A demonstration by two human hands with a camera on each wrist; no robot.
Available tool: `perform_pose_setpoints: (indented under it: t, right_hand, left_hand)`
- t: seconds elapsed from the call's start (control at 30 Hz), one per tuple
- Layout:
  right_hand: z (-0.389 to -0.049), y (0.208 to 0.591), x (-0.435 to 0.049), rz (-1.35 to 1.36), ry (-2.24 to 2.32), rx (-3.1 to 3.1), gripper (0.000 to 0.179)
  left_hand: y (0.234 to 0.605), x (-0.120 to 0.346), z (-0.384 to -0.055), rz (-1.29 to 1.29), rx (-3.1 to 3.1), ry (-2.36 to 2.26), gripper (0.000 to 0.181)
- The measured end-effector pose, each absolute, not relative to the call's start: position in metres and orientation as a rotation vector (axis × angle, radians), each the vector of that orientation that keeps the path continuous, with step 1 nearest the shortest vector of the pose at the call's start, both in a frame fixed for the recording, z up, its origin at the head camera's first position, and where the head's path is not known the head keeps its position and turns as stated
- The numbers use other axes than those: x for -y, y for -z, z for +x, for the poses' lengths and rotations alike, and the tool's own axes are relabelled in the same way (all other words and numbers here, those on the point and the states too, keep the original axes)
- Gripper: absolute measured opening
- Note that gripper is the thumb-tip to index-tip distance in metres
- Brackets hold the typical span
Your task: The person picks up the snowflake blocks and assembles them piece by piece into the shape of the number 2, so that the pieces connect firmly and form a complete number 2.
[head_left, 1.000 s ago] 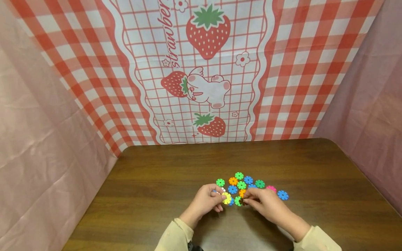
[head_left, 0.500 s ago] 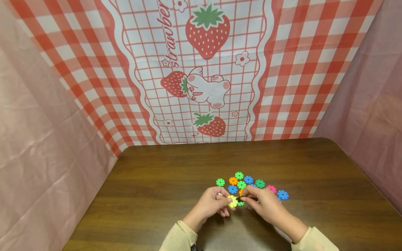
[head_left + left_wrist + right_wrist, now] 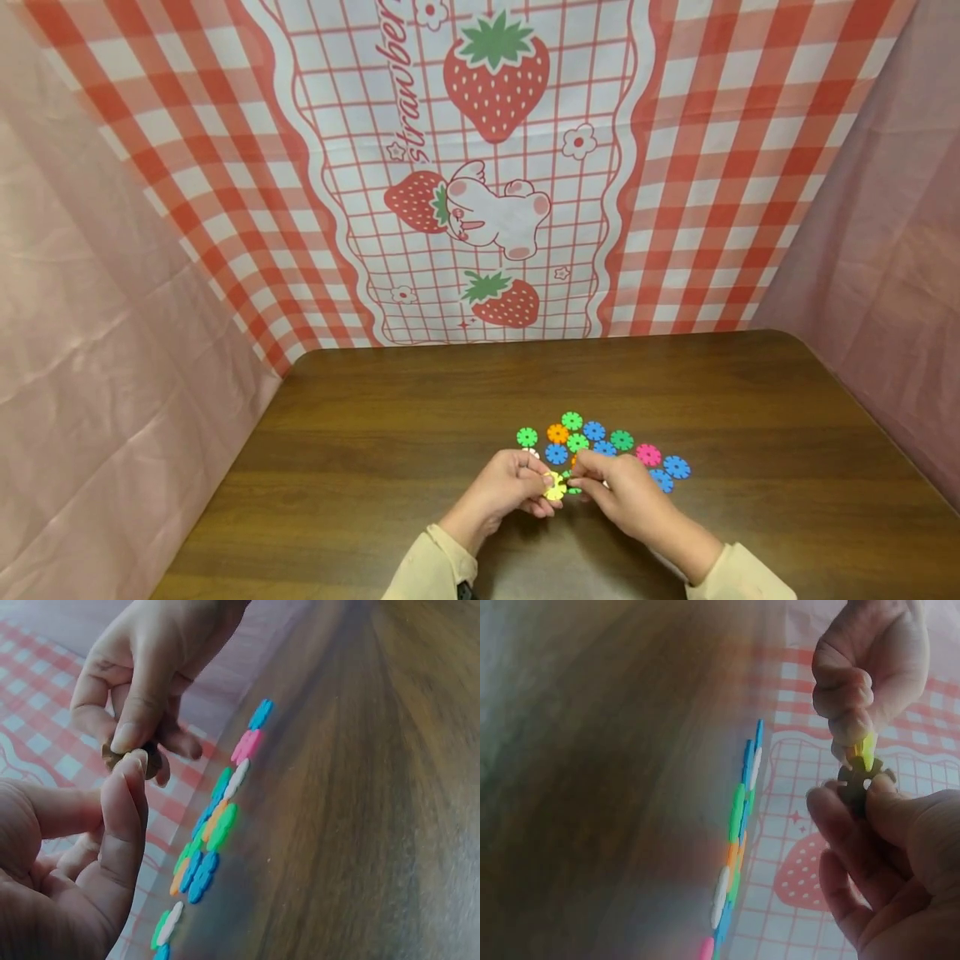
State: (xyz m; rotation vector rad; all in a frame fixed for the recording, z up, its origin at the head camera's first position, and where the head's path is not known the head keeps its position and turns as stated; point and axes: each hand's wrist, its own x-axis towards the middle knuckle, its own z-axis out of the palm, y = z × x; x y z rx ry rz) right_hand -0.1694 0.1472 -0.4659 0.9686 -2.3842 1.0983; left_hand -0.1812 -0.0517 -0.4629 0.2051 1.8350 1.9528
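In the head view my left hand pinches a yellow notched snowflake disc between thumb and fingers, above the table. Just right of it, my right hand pinches a dark brown disc of the same kind, mostly covered by fingers there. The right wrist view shows the brown disc more fully, with slots round its rim. The yellow disc's edge meets its upper rim, turned crosswise to it. Both hands' fingertips are close together at this joint. A green disc shows between and below the hands.
Several flat notched discs lie loosely grouped on the brown wooden table beyond the hands, among them a pink disc, a dark green disc and an orange disc. A checked strawberry cloth hangs behind the table.
My left hand has moved right with the yellow disc, up to the brown disc. My right hand has shifted slightly left, uncovering a blue disc at the right.
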Motion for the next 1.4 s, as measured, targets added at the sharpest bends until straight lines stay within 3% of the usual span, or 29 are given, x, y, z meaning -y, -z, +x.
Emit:
perform_pose_setpoints:
  t: [0.2, 0.43, 0.7, 1.4]
  right_hand:
    - [-0.172, 0.464, -0.143, 0.932, -1.090, 2.373, 0.023]
    - [-0.175, 0.463, -0.141, 0.849, -1.115, 2.449, 0.017]
    - [-0.181, 0.465, -0.133, 0.805, -1.074, 2.562, 0.008]
    - [-0.195, 0.470, -0.115, 0.840, -0.662, 2.891, 0.023]
  left_hand:
    - [0.461, 0.054, -0.182, 0.253, -1.912, -1.959, 0.006]
    - [0.453, 0.061, -0.184, 0.558, -2.293, -1.657, 0.035]
    - [0.454, 0.067, -0.186, 0.765, -2.671, -1.328, 0.017]
    - [0.460, 0.089, -0.181, 0.465, -2.523, -1.585, 0.020]
